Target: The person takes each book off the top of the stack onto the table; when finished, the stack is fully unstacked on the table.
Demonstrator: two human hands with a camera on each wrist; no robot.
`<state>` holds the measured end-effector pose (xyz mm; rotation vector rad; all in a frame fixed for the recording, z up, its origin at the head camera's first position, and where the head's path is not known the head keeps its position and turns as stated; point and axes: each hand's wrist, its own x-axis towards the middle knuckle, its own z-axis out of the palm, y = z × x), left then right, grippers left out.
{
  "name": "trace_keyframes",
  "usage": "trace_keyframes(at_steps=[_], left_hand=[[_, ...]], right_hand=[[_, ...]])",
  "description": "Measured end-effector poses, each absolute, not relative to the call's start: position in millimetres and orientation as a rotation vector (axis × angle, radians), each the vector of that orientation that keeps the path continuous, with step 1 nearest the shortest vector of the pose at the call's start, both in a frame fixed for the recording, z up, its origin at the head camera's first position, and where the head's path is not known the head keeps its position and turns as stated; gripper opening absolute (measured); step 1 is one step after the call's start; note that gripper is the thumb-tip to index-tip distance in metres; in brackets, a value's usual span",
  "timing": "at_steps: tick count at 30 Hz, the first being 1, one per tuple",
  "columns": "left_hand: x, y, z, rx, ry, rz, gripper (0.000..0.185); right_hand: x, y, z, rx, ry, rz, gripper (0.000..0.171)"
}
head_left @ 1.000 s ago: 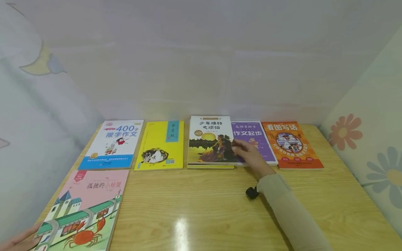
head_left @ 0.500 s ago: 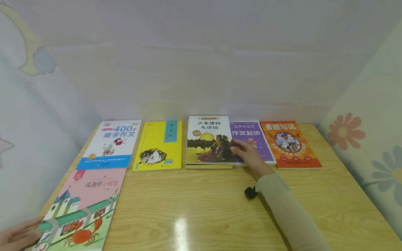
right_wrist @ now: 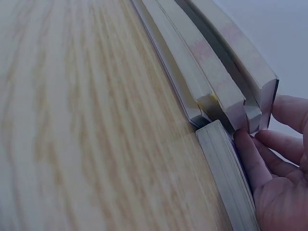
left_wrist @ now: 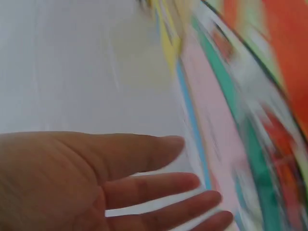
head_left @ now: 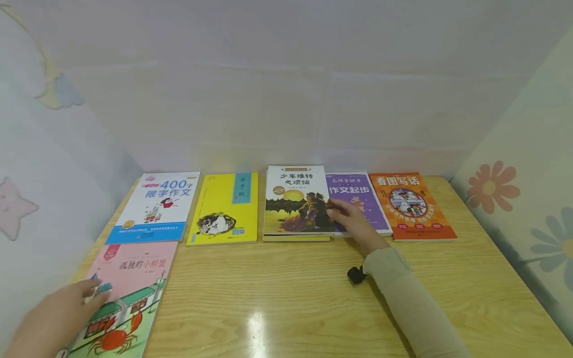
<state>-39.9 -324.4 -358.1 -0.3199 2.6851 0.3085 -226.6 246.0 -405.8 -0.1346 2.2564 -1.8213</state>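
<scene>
Nearest the camera, the left hand [head_left: 60,311] lay flat on the pink crab-cover book [head_left: 127,293] at the front left of the wooden table [head_left: 286,303]. Its fingers [left_wrist: 159,185] were straight and slightly spread, gripping nothing; the left wrist view was motion-blurred. A small black object [head_left: 356,274] sat on the table just beside the right sleeve [head_left: 412,303].

Further back, the right hand [head_left: 355,224] rested on the purple book [head_left: 358,196], with its fingertips [right_wrist: 248,149] at the right edge of the landscape-cover book [head_left: 297,201]. That book topped a short stack in the middle of the back row. The right wrist view showed the fingers bent against the stacked page edges and the top cover lifted slightly; whether they pinched it could not be told.

In the same back row lay the white-and-blue book [head_left: 156,209], the yellow book [head_left: 226,209] and, far right, the orange book [head_left: 409,204]. Behind was a pale wall [head_left: 286,89].
</scene>
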Motion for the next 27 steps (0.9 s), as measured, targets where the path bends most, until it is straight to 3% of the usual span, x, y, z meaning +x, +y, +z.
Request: trace_keyframes(at_steps=[7, 13, 20, 27], left_hand=[[-93.3, -236.3, -341.7, 0.117, 3.017, 0.598, 0.045], [-152.0, -175.3, -348.7, 0.202, 2.953, 0.944, 0.037], [-202.5, -124.9, -359.2, 0.18, 2.685, 1.383, 0.04], [-219.0, -85.1, -361.9, 0.172, 2.493, 1.585, 0.045]], right_hand=[[-225.1, 244.1, -405.2, -0.107, 2.21, -1.846, 0.064], [-225.0, 246.0, -406.0, -0.104, 2.226, -1.843, 0.065], [-224.3, 244.7, -404.3, -0.112, 2.243, -1.831, 0.064], [-224.0, 244.5, -403.6, -0.098, 2.238, -1.837, 0.062]])
